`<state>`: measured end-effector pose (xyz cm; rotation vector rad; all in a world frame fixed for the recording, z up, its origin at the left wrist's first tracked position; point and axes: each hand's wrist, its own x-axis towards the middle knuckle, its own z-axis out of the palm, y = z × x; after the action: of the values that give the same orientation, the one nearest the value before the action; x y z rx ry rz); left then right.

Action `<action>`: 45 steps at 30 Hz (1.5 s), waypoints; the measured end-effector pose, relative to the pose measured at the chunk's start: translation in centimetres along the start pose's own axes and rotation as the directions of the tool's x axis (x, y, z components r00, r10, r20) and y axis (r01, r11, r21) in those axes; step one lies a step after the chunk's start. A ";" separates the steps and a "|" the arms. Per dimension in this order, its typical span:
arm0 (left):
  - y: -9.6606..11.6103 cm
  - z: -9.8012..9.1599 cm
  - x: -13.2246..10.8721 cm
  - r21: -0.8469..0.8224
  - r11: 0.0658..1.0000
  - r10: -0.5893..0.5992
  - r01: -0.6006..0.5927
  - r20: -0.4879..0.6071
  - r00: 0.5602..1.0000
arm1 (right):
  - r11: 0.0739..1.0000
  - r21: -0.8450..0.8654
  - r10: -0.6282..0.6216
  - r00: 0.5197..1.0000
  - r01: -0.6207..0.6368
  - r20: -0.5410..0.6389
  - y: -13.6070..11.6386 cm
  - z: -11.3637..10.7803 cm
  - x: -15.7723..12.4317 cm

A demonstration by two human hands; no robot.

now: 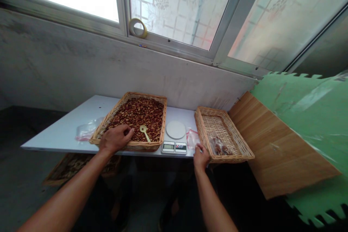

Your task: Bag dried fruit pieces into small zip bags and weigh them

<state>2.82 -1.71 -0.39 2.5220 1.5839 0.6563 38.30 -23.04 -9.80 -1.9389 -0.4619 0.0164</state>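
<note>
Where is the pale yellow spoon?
Left of centre in the head view, the spoon lies on brown pieces in the filled tan wicker basket, right of the left hand.

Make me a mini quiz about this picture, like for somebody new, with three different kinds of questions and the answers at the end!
1. True or false: a round, yellowish roll of tape stands on the grey metal window ledge.

2. What sits between the tan wicker basket full of reddish-brown dried pieces and the tan wicker basket holding a clear plastic bag?
A) a blue cup
B) a flat white scale with a round top
C) a red book

3. Which of the person's hands is nearer the pale yellow-green spoon?

Key: 1. True. 2. B. 3. The left hand.
</note>
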 end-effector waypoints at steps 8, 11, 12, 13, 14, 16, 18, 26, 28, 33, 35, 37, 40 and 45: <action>0.4 -0.3 -0.2 0.023 1.000 -0.006 0.007 -0.010 1.000 | 0.996 -0.041 0.079 0.996 -0.077 0.036 0.3 0.5 -0.4; 0.4 -0.3 -0.1 0.022 1.000 0.001 -0.001 -0.003 1.000 | 0.997 -0.044 0.070 0.997 -0.068 0.029 0.3 0.2 -0.4; 0.4 -0.3 -0.1 0.023 1.000 -0.001 0.001 0.001 1.000 | 0.996 -0.055 0.065 0.997 -0.063 0.032 0.2 0.0 -0.4; 0.4 -0.3 -0.1 0.023 1.000 -0.006 0.006 0.004 1.000 | 0.996 -0.071 0.060 0.997 -0.057 0.040 0.2 -0.1 -0.4; 0.4 -0.2 -0.1 0.022 1.000 -0.012 0.011 0.006 1.000 | 0.995 -0.090 0.056 0.997 -0.051 0.049 0.2 -0.2 -0.3; 0.4 -0.2 -0.1 0.018 1.000 -0.018 0.018 0.009 1.000 | 0.991 -0.128 0.047 0.996 -0.038 0.069 0.2 -0.4 -0.4; 0.4 -0.2 -0.1 0.014 1.000 -0.019 0.019 0.008 1.000 | 0.990 -0.143 0.030 0.996 -0.017 0.089 0.3 -0.4 -0.6; 0.6 -0.4 -0.3 -0.004 1.000 -0.017 0.017 -0.017 1.000 | 0.992 -0.092 0.096 0.988 -0.085 0.120 0.8 -0.7 -1.3; 0.6 -0.4 -0.3 -0.001 1.000 -0.019 0.019 -0.018 1.000 | 0.993 -0.084 0.097 0.987 -0.087 0.130 0.8 -0.8 -1.4; 0.6 -0.3 -0.4 0.002 1.000 -0.021 0.021 -0.018 1.000 | 0.992 -0.121 0.056 0.990 -0.040 0.131 0.8 -1.0 -1.6; 0.6 -0.3 -0.5 0.005 1.000 -0.015 0.015 -0.023 1.000 | 0.987 -0.162 0.001 0.993 0.019 0.120 0.9 -1.2 -1.7; 0.6 -0.3 -0.5 0.008 1.000 -0.012 0.012 -0.026 1.000 | 0.978 -0.197 -0.050 0.993 0.071 0.111 0.8 -1.3 -1.8; 0.5 -0.3 -0.5 -0.002 1.000 -0.013 0.013 -0.021 1.000 | 0.967 -0.223 -0.108 0.990 0.125 0.090 0.5 -1.8 -1.9; 0.9 -0.8 -0.5 -0.099 0.995 -0.003 -0.003 -0.057 0.998 | 0.931 -0.188 -0.316 0.949 0.313 0.012 -1.7 -3.4 -2.2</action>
<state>3.05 -2.68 0.47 2.4533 1.5284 0.7938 36.48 -26.20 -7.30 -2.0252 -0.7815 -0.2611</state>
